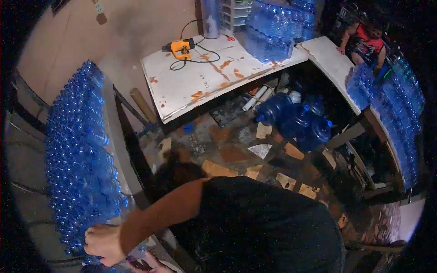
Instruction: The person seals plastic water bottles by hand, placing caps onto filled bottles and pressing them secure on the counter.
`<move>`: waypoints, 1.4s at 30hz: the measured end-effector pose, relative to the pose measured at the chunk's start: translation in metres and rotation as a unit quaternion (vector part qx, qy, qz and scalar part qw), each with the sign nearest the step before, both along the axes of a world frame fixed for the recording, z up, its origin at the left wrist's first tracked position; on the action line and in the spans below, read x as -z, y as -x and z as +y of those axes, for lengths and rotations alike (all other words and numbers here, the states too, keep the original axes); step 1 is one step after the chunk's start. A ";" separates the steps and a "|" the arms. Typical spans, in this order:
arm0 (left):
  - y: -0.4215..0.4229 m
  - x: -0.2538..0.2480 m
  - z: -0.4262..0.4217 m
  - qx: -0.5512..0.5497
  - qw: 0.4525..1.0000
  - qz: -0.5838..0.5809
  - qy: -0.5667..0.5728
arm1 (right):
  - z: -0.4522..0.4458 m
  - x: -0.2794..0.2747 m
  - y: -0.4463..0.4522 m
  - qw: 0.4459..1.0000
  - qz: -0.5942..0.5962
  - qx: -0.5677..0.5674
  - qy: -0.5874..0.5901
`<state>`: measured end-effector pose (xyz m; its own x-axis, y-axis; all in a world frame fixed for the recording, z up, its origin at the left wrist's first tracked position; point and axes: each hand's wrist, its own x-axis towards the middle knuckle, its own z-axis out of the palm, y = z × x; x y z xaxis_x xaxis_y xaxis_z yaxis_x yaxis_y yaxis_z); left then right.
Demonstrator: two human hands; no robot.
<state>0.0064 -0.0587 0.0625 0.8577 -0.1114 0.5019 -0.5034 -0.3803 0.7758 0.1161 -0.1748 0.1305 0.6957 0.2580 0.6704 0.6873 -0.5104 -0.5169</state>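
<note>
My right hand [104, 243] reaches to the lower left with curled fingers, at the near end of a large stack of clear blue plastic bottles [79, 159]. What its fingers close on is hidden. Just beside it, at the bottom edge, my left hand [150, 265] shows only in part, fingers bent around something I cannot make out. Clear plastic shows between the two hands. My black-shirted shoulder and torso fill the lower middle.
A white table [218, 75] holds an orange heat gun [182, 48] and bundled bottles [268, 36]. Large blue jugs [300, 120] and cardboard scraps [285, 180] lie on the floor. A person in red and black [369, 41] is beside more bottles [396, 109] at the right.
</note>
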 end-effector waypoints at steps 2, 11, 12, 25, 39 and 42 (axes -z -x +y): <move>-0.002 -0.001 0.004 -0.038 0.997 -0.036 -0.053 | 0.005 0.001 -0.008 0.999 0.016 -0.027 0.022; -0.035 0.089 0.055 -0.140 0.990 0.020 -0.004 | 0.011 0.033 -0.003 0.996 0.008 -0.067 -0.062; -0.022 0.081 0.050 -0.109 0.991 0.069 0.033 | -0.014 0.023 0.017 0.989 0.072 -0.102 -0.083; -0.048 0.094 0.049 -0.426 0.901 0.084 0.017 | 0.061 0.196 -0.095 0.990 0.103 -0.037 -0.086; -0.093 0.121 0.071 -0.517 0.855 0.034 0.006 | 0.149 0.206 -0.152 0.989 0.147 0.026 0.016; -0.092 0.115 0.072 -0.511 0.858 0.041 -0.003 | 0.155 0.204 -0.158 0.992 0.118 0.034 0.042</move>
<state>0.0986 0.0128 -0.0530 0.5408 0.7184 0.4375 0.1515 -0.5949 0.7894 0.2741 -0.0202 -0.0738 0.8483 0.2534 0.4650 0.5149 -0.5998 -0.6124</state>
